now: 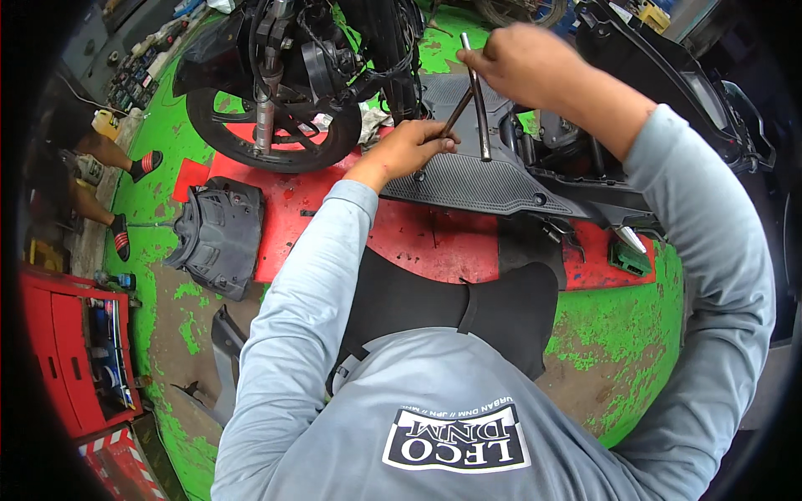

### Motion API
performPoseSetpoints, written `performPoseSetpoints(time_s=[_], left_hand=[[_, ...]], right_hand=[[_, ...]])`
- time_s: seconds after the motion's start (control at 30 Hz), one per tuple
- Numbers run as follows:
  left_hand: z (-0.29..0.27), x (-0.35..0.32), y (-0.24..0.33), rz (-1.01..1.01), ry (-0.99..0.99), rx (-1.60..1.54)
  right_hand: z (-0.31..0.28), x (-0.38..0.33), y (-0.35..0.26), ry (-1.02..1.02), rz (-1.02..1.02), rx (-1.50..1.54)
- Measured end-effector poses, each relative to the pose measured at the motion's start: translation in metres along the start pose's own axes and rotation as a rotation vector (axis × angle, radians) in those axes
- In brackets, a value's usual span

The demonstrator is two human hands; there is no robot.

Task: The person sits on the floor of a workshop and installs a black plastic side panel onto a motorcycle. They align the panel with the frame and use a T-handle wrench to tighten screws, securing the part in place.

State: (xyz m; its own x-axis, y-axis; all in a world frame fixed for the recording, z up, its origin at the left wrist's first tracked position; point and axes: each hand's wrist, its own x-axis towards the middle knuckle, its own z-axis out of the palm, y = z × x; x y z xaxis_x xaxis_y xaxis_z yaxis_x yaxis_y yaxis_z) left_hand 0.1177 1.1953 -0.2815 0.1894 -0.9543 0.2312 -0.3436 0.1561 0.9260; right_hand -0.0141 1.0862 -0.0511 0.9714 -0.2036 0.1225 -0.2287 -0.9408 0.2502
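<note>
A T-handle wrench [481,125] is held over the grey ribbed footboard [468,179] of a partly stripped scooter. Its dark shaft slants down into my left hand [405,152], whose fingers are closed round it. The shaft's lower end is hidden by that hand. My right hand [528,65] is higher up and to the right, with its fingers closed at the far end of the wrench's crossbar. The other end of the crossbar points toward me. A bolt or hole [540,199] shows near the footboard's right edge.
The front wheel [209,125] and bare fork [265,117] are at the far left. Dark plastic panels [219,238] lie on the red platform and green floor. A red tool cabinet [63,351] stands at left. Another person's sandalled feet [146,165] show there.
</note>
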Motion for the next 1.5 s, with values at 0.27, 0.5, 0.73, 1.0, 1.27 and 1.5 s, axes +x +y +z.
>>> performPoseSetpoints(time_s=[0.27,0.5,0.73,1.0,1.27,1.5], left_hand=[[-0.002,-0.001,0.000,-0.021,-0.011,0.033],[0.003,0.004,-0.011,0.078,-0.033,0.021],[-0.002,-0.002,-0.008,0.009,-0.010,-0.028],[-0.005,-0.010,-0.011,-0.034,0.035,-0.069],[0.025,-0.026,0.045,0.178,0.599,-0.288],[0.017,0.025,0.110,0.283,0.721,-0.891]], right_hand=[[0.027,0.006,0.005,0.130,-0.294,-0.049],[0.019,0.009,0.041,0.230,-0.363,-0.221],[0.003,-0.004,0.010,0.096,-0.446,-0.184],[0.022,0.009,0.010,-0.018,-0.409,0.105],[0.068,-0.002,0.012,0.186,-0.055,0.321],[0.070,-0.023,-0.015,0.319,0.239,0.374]])
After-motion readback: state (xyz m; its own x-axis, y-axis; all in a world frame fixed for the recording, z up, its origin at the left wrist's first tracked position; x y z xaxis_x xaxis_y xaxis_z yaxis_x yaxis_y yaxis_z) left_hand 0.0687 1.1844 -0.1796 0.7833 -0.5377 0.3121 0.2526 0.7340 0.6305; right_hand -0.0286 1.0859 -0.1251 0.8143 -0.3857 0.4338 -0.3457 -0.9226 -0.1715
